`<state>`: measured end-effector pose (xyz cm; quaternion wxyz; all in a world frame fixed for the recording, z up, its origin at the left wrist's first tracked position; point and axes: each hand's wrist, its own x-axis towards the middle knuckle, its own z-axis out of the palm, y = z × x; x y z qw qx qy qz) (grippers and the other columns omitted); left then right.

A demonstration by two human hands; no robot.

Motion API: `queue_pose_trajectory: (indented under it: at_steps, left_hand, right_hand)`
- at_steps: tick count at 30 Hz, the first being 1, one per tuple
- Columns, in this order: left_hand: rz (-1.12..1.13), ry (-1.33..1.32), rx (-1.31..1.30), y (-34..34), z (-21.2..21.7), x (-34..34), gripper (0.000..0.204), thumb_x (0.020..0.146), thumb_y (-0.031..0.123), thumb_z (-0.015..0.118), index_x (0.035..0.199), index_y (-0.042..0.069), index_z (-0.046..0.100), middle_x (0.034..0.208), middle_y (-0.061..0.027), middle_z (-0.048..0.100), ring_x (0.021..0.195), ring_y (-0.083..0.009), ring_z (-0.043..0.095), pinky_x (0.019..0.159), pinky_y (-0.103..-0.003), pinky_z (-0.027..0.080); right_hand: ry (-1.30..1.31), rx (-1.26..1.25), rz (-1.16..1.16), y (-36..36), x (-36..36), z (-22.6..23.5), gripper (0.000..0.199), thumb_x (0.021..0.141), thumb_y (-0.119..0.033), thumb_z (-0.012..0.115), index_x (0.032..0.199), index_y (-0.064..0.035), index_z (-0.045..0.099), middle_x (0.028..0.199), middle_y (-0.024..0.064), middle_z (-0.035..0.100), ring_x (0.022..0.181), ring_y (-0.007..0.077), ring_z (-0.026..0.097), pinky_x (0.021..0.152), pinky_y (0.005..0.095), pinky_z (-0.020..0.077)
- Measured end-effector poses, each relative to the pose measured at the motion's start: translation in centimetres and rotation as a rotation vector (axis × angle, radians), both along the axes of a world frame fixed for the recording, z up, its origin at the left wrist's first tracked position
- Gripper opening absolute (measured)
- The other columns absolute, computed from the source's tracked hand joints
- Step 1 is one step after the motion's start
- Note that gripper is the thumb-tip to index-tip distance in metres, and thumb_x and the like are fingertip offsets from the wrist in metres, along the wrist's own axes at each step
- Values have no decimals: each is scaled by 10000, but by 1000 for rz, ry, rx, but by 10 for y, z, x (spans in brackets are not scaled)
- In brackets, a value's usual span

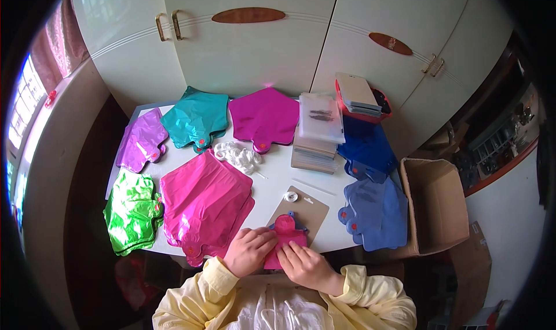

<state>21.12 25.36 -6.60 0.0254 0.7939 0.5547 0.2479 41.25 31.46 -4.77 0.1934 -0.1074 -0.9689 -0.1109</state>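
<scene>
At the table's near edge, both my hands are on a folded deep-pink foil balloon (287, 237), a rounded tab at its top. My left hand (250, 250) grips its left side with bent fingers. My right hand (307, 264) holds its lower right part, the fingers laid across the foil and the thumb hidden. Under the balloon lies a brown card (315, 213) with a hanging slot. A small white ribbon roll (291, 197) rests on the card's upper part. Bits of blue foil (302, 228) show behind the pink tab.
Flat foil balloons lie around: pink (205, 197), green (130, 211), lilac (141, 139), teal (197, 118), magenta (264, 117), dark blue (370, 147), light blue (379, 214). White cord (237, 156) lies mid-table. Stacked packets (320, 118), a red basket (379, 117) and a cardboard box (437, 202) stand rightward.
</scene>
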Motion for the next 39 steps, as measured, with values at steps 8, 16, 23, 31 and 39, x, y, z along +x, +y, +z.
queue_pose_trajectory:
  at_steps: [8, 16, 23, 31, 39]
  left_hand:
    - [-105, 18, -98, 12, 3, -1, 400, 762, 118, 599, 1159, 90, 630, 1176, -48, 639, 1125, -197, 570, 913, -371, 412]
    - [108, -249, -186, 25, -11, 7, 249, 719, 144, 705, 955, 75, 664, 807, -75, 627, 841, -260, 585, 760, -386, 428]
    - [352, -291, -185, 24, -9, 14, 258, 720, 261, 757, 828, 53, 648, 734, -86, 592, 775, -278, 548, 723, -389, 417]
    - [435, -207, -128, 23, -10, 15, 279, 701, 317, 768, 830, 78, 708, 830, -59, 610, 833, -259, 529, 728, -382, 389]
    - [308, -239, -162, 18, -15, 6, 163, 721, 237, 741, 842, 128, 729, 773, 18, 607, 790, -189, 532, 713, -356, 376]
  right_hand:
    - [160, -517, 0, 11, 12, 1, 378, 717, -129, 692, 1075, -22, 636, 1026, 117, 669, 951, 231, 656, 804, 345, 539]
    - [431, -1173, -314, 48, 10, -13, 374, 726, -75, 769, 1052, -52, 586, 894, 136, 697, 831, 264, 704, 679, 313, 544]
    - [383, -739, -360, 57, 0, -41, 441, 711, -211, 808, 988, -16, 524, 825, 155, 633, 777, 366, 618, 686, 431, 492]
    - [321, -799, -466, 51, 1, -41, 386, 716, -201, 807, 940, 6, 571, 848, 162, 629, 792, 376, 613, 705, 425, 491]
    - [194, -1101, -191, 68, 27, -29, 195, 769, -55, 690, 953, -41, 629, 861, 107, 633, 833, 295, 608, 739, 368, 492]
